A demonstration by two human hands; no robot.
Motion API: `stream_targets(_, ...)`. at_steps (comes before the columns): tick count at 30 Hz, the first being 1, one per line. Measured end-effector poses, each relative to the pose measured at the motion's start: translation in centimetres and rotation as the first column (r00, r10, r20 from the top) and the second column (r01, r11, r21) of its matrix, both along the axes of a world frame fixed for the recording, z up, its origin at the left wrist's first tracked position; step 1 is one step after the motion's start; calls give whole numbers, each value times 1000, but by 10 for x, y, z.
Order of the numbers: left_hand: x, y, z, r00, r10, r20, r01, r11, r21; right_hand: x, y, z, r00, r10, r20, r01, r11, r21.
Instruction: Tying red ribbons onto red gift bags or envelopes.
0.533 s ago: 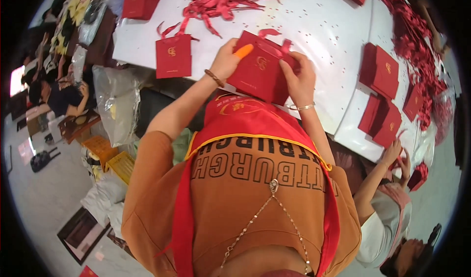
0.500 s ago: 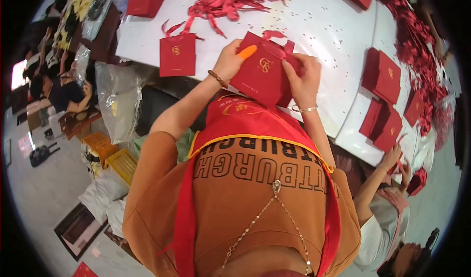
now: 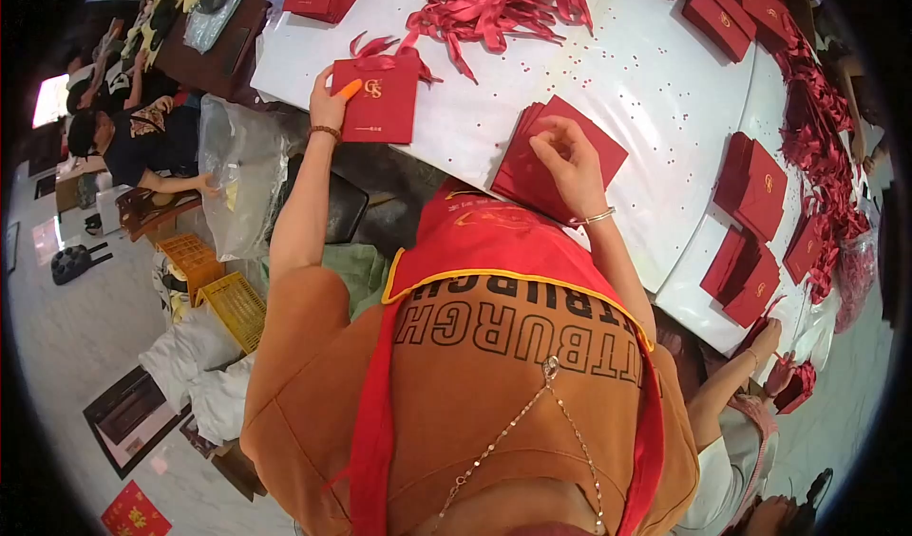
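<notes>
My left hand [image 3: 331, 104], with an orange cover on its thumb, grips the left edge of a flat red paper gift bag [image 3: 389, 109]. That bag has gold print and a red ribbon at its top, and it lies at the table's near left edge. Nearer the middle, my right hand [image 3: 570, 161] is over a fanned stack of red paper bags [image 3: 525, 161]. Its fingers are curled in toward the thumb; whether something thin is between them I cannot make out.
A heap of red ribbons [image 3: 494, 9] lies at the far side of the white table [image 3: 627, 156]. Several red bag stacks [image 3: 755, 189] stand to the right, beside a long ribbon pile [image 3: 807, 109]. A co-worker's hand [image 3: 760, 337] works at lower right. Yellow crates [image 3: 233, 308] stand at left.
My left hand has carried a ribboned bag from the middle to the left, where another bag lay. My right hand has let that bag go and is now over the stack.
</notes>
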State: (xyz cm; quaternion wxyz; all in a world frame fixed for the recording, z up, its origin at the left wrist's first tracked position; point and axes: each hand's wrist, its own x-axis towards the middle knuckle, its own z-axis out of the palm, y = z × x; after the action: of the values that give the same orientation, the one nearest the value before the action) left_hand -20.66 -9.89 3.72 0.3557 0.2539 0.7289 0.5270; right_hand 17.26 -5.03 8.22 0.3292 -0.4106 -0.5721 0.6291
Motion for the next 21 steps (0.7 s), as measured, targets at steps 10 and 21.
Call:
stream_targets(10,-6,13,-35,669,-179,-722,-265,850,-456,18,-2,-3,990,-101,100,98,995,33)
stream_targets(21,75,85,-7,157,-241,-958,553,825,-117,51,2,-10,972,-219,91,221,975,-17)
